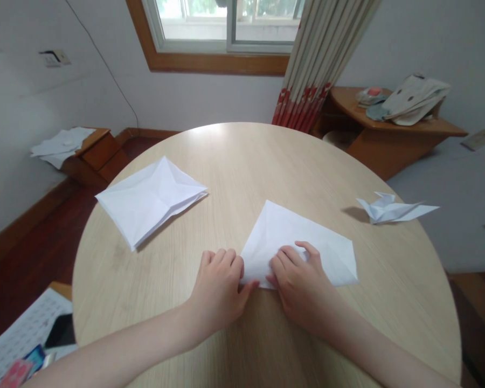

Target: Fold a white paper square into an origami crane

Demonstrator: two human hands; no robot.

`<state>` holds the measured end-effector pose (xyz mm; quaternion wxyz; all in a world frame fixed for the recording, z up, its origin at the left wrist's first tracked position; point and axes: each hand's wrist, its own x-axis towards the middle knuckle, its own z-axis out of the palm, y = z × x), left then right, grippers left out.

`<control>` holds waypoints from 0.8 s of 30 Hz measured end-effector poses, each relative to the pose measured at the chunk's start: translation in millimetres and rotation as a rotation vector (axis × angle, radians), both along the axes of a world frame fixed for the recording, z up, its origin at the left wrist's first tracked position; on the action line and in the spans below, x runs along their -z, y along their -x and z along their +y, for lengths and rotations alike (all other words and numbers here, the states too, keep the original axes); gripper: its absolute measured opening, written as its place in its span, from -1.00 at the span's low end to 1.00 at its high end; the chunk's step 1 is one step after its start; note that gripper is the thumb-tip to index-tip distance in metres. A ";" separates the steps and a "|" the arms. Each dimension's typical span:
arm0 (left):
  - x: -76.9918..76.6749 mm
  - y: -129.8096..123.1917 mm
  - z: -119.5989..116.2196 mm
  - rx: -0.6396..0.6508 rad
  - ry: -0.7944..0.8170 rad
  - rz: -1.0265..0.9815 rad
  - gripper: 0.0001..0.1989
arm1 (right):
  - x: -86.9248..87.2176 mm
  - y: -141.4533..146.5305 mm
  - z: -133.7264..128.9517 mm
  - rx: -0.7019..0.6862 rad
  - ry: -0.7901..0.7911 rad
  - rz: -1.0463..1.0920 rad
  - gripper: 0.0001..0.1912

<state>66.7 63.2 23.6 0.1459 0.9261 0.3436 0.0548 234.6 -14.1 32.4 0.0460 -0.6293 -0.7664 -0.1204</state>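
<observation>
A folded sheet of white paper [295, 226] lies flat near the front of the round table, its near edge under both hands. My left hand [222, 285] is closed at the paper's left corner, fingers curled and thumb along the near edge. My right hand [301, 280] presses on the near middle of the paper with curled fingers, the index finger bent up a little. Its fingertips are partly hidden. To the left rests a stack of folded white paper [153, 199]. An origami bird [392, 209] of white paper stands near the table's right edge.
The round wooden table [242, 156] has a curved rim. At lower left are a black phone [60, 330] and a printed sheet [28, 323] beside the table. A corner shelf [420, 126] with a cloth bag [416, 99] stands at back right; papers [62, 145] lie on a cabinet at left.
</observation>
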 end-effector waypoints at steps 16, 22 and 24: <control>-13.2 3.2 12.3 -0.015 0.168 0.009 -0.85 | -0.5 1.5 1.6 0.036 0.056 -0.012 -0.87; -13.9 8.5 24.4 -0.024 0.265 0.021 -0.89 | 0.1 1.4 2.3 0.041 0.058 -0.026 -0.86; -14.3 10.3 30.2 -0.029 0.293 0.028 -0.88 | -0.2 1.5 2.5 0.037 0.051 -0.032 -0.86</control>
